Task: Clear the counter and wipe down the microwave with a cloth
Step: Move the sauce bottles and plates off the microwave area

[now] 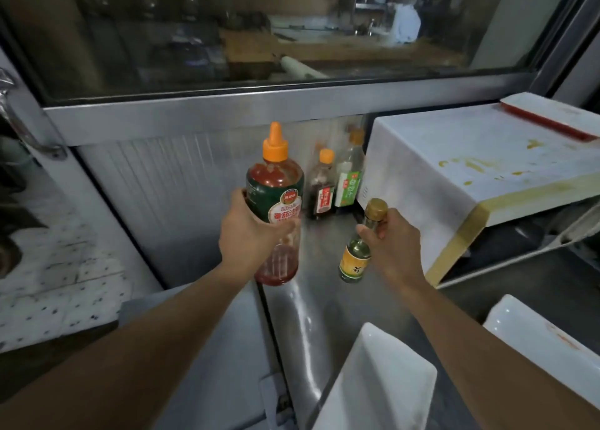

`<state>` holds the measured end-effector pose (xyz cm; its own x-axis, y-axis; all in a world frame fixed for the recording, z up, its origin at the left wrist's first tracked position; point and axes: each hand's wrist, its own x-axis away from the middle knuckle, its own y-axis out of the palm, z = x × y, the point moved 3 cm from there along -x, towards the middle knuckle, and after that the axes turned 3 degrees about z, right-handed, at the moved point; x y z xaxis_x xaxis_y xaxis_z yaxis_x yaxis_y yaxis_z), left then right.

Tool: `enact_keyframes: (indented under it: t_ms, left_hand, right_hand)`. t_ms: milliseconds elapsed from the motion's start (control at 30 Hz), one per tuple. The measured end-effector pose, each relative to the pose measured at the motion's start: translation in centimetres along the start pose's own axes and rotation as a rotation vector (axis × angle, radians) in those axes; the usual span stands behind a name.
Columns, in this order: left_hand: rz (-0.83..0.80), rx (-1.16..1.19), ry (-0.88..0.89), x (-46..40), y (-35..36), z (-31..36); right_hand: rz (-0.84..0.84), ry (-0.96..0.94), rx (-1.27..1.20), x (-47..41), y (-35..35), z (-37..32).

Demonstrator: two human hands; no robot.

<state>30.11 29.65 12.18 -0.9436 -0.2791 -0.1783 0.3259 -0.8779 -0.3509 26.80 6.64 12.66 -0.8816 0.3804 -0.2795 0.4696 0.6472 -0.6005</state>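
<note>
My left hand (250,234) grips a tall ketchup bottle (276,189) with an orange nozzle cap, held upright above the steel counter (311,299). My right hand (393,244) holds a small green bottle (357,254) with a gold cap by its neck, just above the counter. A white microwave (461,166) stands at the right; its top carries yellow stains and its front edge is yellowed. No cloth is in view.
A dark sauce bottle (323,186) and a clear vinegar bottle (350,176) stand against the back wall beside the microwave. White dishes (383,384) (545,342) lie at the near edge. A red-rimmed white tray (552,114) rests on the microwave. A window (259,33) spans the back.
</note>
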Motion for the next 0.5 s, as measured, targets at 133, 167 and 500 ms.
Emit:
enact_keyframes:
  t_ms: [133, 167, 500]
  left_hand:
    - [0.030, -0.014, -0.018, -2.8, -1.7, -2.2]
    - [0.031, -0.010, -0.024, -3.5, -1.9, -2.8]
    - [0.060, 0.021, -0.044, -9.5, -1.9, -7.1]
  right_hand:
    - [-0.032, -0.003, -0.019, -2.0, 4.3, -1.2]
    - [-0.038, 0.001, -0.009, -2.5, 5.4, -1.4]
    - [0.007, -0.006, 0.078, -9.0, 14.4, -1.7]
